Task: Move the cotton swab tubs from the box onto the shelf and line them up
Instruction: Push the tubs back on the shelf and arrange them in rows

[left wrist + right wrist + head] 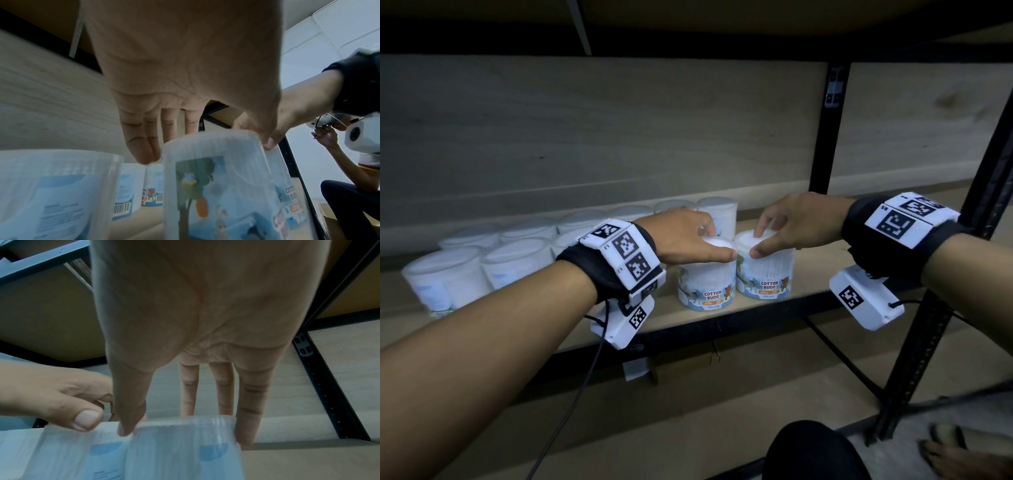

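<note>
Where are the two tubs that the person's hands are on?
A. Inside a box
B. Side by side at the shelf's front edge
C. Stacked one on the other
B: the left hand and right hand each grip a tub, left tub beside right tub, upright on the shelf.

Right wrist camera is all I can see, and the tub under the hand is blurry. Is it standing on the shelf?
Observer: Yes. In the head view the right tub stands upright near the front edge of the shelf, with the right hand gripping its lid.
Operator: Whose thumb is beside it?
Observer: That is the left hand, gripping the left tub, which stands right next to yours.
Operator: Any more tubs?
Observer: Yes, rows of other tubs stand further left on the shelf.
</note>
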### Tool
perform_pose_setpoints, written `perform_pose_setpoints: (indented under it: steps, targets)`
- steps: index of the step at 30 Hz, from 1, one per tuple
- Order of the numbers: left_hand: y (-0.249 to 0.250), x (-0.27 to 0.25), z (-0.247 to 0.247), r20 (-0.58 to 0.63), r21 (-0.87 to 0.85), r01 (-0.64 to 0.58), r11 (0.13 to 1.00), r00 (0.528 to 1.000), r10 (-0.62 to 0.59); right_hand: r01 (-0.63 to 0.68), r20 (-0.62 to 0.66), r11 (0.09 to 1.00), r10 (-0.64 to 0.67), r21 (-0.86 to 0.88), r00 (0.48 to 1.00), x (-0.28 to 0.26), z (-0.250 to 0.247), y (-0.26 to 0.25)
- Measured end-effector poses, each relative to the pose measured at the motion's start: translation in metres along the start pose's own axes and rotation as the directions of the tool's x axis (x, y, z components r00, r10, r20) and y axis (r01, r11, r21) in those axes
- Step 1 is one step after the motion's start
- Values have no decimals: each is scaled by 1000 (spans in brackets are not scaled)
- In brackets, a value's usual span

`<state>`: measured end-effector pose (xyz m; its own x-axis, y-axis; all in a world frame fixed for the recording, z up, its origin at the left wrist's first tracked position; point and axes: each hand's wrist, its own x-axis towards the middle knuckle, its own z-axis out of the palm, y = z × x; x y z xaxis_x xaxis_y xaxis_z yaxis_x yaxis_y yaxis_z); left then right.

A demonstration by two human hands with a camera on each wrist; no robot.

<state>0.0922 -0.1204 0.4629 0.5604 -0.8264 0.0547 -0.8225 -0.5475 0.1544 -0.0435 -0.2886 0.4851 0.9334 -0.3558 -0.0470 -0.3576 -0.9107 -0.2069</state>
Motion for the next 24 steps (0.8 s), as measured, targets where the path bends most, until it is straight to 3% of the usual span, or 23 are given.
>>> perform_pose_setpoints:
  steps: [4, 24]
  targets:
    - [-1, -4, -8, 59, -19, -19, 1000, 998, 20, -1, -6, 1000, 1, -3, 1000, 0, 0, 0]
    - [-5, -8, 1, -9, -130, 2, 991, 1000, -4, 17, -16, 998, -18, -56, 1000, 3, 2, 0]
